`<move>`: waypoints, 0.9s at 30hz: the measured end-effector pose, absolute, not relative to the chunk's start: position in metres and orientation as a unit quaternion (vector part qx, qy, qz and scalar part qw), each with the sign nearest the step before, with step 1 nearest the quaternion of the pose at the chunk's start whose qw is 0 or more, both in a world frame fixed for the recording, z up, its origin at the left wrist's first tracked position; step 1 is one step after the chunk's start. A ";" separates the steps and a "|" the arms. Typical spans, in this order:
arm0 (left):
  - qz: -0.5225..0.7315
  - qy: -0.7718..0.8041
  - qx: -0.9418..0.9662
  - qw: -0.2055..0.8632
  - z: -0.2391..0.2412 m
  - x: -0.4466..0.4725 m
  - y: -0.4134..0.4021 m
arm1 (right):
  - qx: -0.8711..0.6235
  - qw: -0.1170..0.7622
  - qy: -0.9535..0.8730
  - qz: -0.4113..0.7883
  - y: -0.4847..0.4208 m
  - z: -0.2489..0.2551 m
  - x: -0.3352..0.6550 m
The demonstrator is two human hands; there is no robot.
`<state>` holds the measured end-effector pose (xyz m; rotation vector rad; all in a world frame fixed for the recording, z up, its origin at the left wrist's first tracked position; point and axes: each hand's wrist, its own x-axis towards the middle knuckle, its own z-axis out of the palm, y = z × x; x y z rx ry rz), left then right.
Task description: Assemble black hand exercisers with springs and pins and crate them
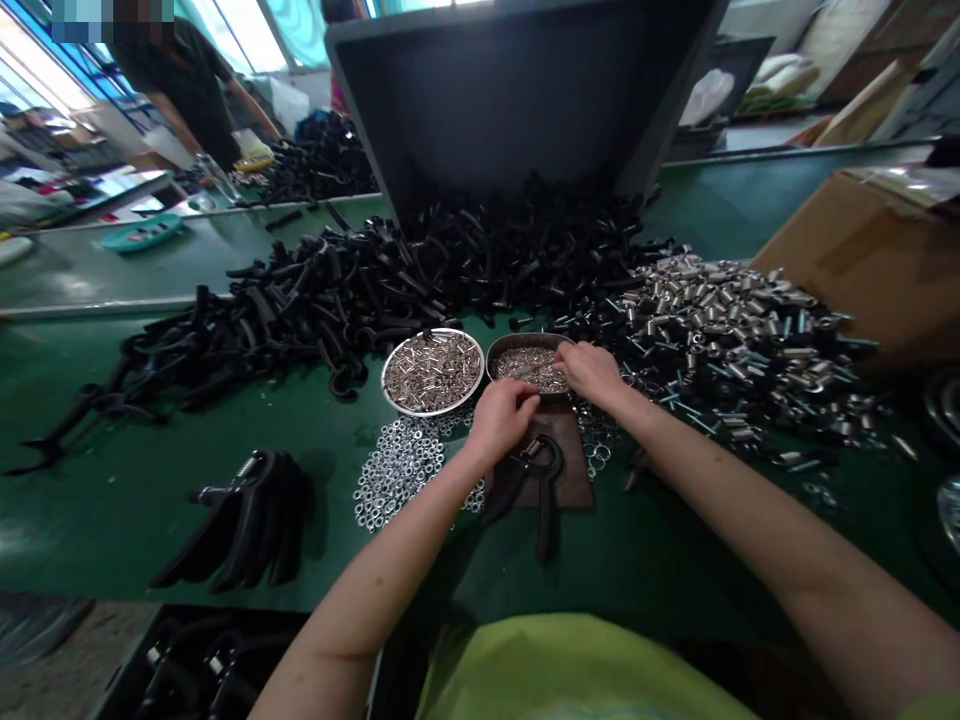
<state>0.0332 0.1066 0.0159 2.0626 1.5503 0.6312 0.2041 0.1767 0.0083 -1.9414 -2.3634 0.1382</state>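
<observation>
Right at centre, the black clamp (547, 505) is laid on the brown mat (579, 472), a small spring seated near its head, and clock places are taken from there. The dark tin (529, 338) of small metal pieces is set at twelve. At its near rim, the left hand (504, 412) is poised, thumb and fingers brought close together; over its right side, the right hand (590, 372) is held, fingertips bent inward. Whether anything is caught in either grip cannot be told. A white-rimmed dish (433, 413) of pins is placed just beside the tin, towards eleven; loose nuts (397, 475) are spread at nine, and more black handles (259, 520) are stacked farther out there. Springs (720, 300) are heaped at two, a cardboard box (862, 255) beyond. Across the green table (112, 500), black parts (315, 300) are piled from ten to twelve, backed by a grey crate (525, 100).
</observation>
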 end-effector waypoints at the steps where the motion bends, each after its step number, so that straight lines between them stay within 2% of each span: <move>1: 0.178 0.566 0.781 0.193 0.015 0.041 0.123 | -0.637 0.057 -0.767 0.054 0.176 0.008 0.206; 8: 0.088 0.586 0.788 0.168 0.001 0.080 0.184 | -0.646 0.184 -0.731 0.124 0.154 0.014 0.222; 14: 0.107 0.602 0.773 0.167 -0.006 0.076 0.186 | -0.569 0.347 -0.674 0.319 0.111 0.009 0.230; 18: 0.152 0.610 0.758 0.176 -0.006 0.068 0.183 | -0.536 0.313 -0.688 0.375 0.091 -0.004 0.222; 27: 0.266 0.593 0.725 0.227 -0.005 0.046 0.173 | -0.476 0.253 -0.778 0.323 0.086 -0.013 0.201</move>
